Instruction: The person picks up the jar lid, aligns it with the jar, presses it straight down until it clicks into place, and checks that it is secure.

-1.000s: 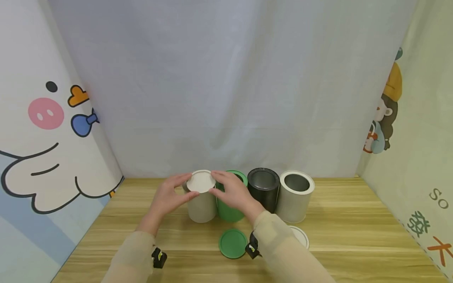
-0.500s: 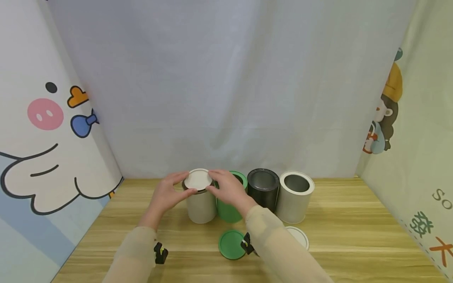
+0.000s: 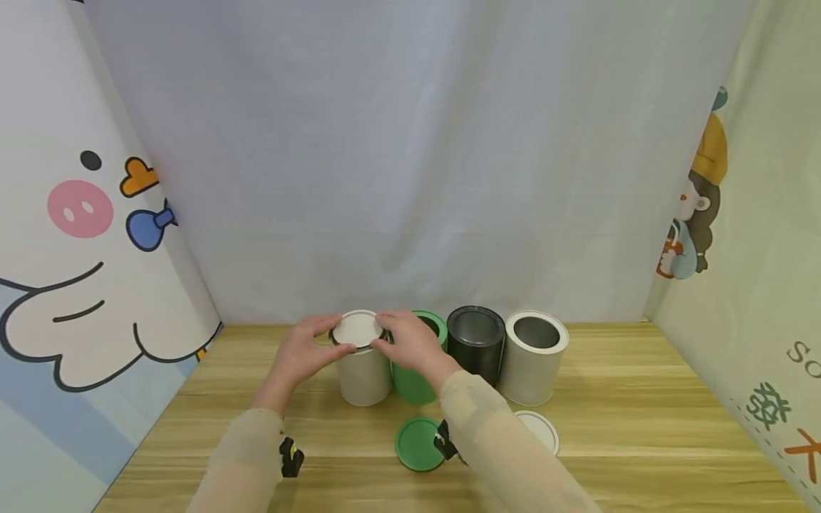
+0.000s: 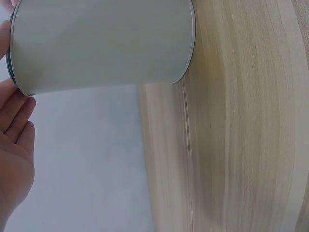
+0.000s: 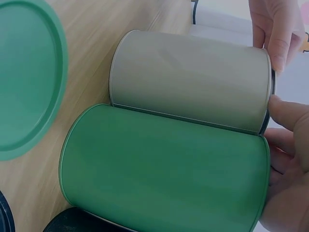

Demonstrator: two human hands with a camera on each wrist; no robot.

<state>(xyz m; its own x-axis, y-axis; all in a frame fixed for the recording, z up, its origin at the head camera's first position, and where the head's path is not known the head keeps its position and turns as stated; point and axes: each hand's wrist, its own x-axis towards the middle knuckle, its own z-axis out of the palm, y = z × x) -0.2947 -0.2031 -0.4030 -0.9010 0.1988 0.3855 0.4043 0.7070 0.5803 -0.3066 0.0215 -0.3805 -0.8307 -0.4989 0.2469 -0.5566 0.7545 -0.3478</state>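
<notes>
- A person's left hand grips the near and far edge of a white lid, thumb toward the viewer and fingers reaching around the left side.
- The right hand mirrors that grip on the lid's right side, thumb and fingers clamped at the edge.
- The white lid sits at the mouth of a pale can, the leftmost of four; a dark crescent of rim shows beneath its near edge. Whether the lid is fully seated cannot be told.
- Against the pale can stands a green can, the two touching along their sides in the right wrist view; the right hand partly covers its open top.
- Next in the row come a black can and an open, white-rimmed can, all upright.
- In front of the row, a green lid lies flat on the wood-grained bench.
- Near it, a second white disc lies partly hidden by the right sleeve.
- Behind the bench hangs a plain, pale curtain, flanked by cartoon-printed panels.
</notes>
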